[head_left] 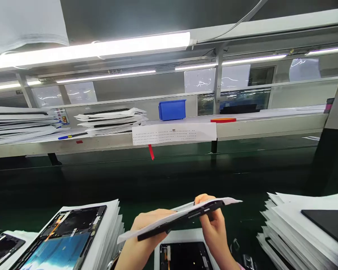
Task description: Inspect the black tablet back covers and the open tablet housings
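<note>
A thin black tablet panel (183, 220), seen nearly edge-on, hangs tilted over the bench with a white sheet (129, 235) lying along its upper side. My left hand (139, 243) is closed on its left part, and some fingers are hidden beneath it. At the right end, my right hand (214, 228) pinches the panel and sheet, fingers over the top and thumb below. Directly under them lies another tablet panel (190, 255), with an orange flex cable, on white paper (183, 235); the frame's lower edge cuts it off.
To the left stand a paper stack (114, 228) topped by an opened tablet panel (70, 236) and a smaller panel (5, 245). At right, layered sheets (287, 225) carry a black panel (331, 225). A shelf (242, 129) behind holds a blue bin (172, 110) and paper piles (112, 122).
</note>
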`<action>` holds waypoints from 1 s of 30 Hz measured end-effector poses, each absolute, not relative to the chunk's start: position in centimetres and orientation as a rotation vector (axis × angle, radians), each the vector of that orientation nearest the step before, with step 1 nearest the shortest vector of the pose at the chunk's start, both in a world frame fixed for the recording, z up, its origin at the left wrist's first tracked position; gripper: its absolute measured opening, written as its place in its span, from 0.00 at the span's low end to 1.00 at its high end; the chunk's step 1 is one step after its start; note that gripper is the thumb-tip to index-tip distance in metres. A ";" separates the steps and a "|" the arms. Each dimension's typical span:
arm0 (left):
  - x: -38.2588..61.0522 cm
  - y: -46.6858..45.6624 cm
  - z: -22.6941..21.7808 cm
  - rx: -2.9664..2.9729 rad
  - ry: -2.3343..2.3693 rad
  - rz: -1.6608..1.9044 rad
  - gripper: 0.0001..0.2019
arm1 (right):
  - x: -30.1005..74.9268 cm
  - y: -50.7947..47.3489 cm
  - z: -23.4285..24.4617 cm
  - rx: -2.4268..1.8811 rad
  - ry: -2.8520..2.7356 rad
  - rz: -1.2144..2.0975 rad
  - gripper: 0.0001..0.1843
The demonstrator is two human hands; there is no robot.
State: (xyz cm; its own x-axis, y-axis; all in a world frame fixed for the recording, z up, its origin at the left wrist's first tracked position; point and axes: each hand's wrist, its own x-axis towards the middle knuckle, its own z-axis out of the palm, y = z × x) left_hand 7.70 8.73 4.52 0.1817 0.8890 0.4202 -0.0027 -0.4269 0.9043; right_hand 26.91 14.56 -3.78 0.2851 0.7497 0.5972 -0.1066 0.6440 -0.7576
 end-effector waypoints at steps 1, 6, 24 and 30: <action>7.8 8.8 4.7 1.657 0.834 1.338 0.16 | 26.9 14.5 -3.7 -0.659 -1.170 0.627 0.03; 7.5 8.4 3.6 1.570 0.961 1.350 0.14 | 26.9 14.8 -4.3 -0.694 -1.140 0.643 0.05; 4.6 7.9 3.6 0.716 1.001 1.165 0.27 | 30.1 6.7 2.4 -0.558 -1.196 1.492 0.31; 4.6 8.2 2.9 0.688 1.029 1.161 0.27 | 30.6 6.7 2.6 -0.537 -1.290 1.458 0.26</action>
State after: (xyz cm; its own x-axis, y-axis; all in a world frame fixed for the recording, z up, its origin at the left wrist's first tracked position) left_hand 4.57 8.18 2.88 0.0589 0.9556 -0.2887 -0.4019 0.2874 0.8694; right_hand 30.64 6.68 2.55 -0.3321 0.8943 0.2999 -0.4069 0.1509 -0.9009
